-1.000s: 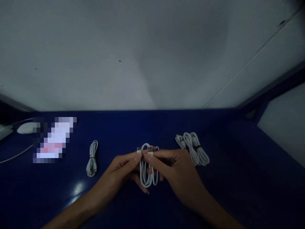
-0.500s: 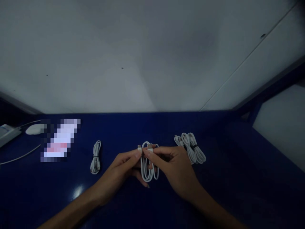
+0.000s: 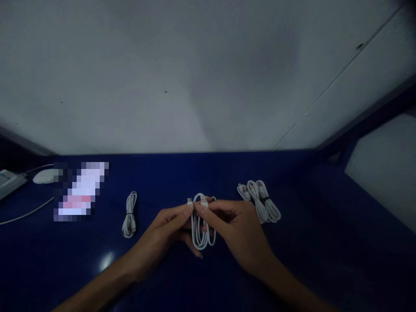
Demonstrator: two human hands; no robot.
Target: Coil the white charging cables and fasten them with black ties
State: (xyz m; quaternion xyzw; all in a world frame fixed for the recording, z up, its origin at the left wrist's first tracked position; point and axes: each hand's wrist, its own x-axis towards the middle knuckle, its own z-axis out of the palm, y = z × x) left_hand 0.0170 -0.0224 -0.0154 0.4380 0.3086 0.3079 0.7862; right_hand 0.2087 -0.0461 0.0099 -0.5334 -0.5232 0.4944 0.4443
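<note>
- A coiled white cable [image 3: 202, 225] is held over the middle of the blue tabletop [image 3: 325, 242], between both hands, loops hanging down toward the near side.
- Left hand [image 3: 169, 225] is closed in a pinch on the cable's top, thumb and forefinger at one plug end.
- Right hand [image 3: 238, 232] is likewise pinched shut on the other plug end, just beside the left fingertips.
- Risk: only the tips are gripped, so the loose loops could spring open or tangle if either pinch slackens.
- Risk: a slipped plug would drop the coil onto the tabletop.
- A tied cable bundle [image 3: 130, 215] lies to the left, well apart; a larger tied bundle [image 3: 261, 201] lies just right of the right hand and could be knocked by it.
- Dim light makes plug ends hard to read; misalignment is possible.
- A mouse [image 3: 43, 176] is seen far left.
</note>
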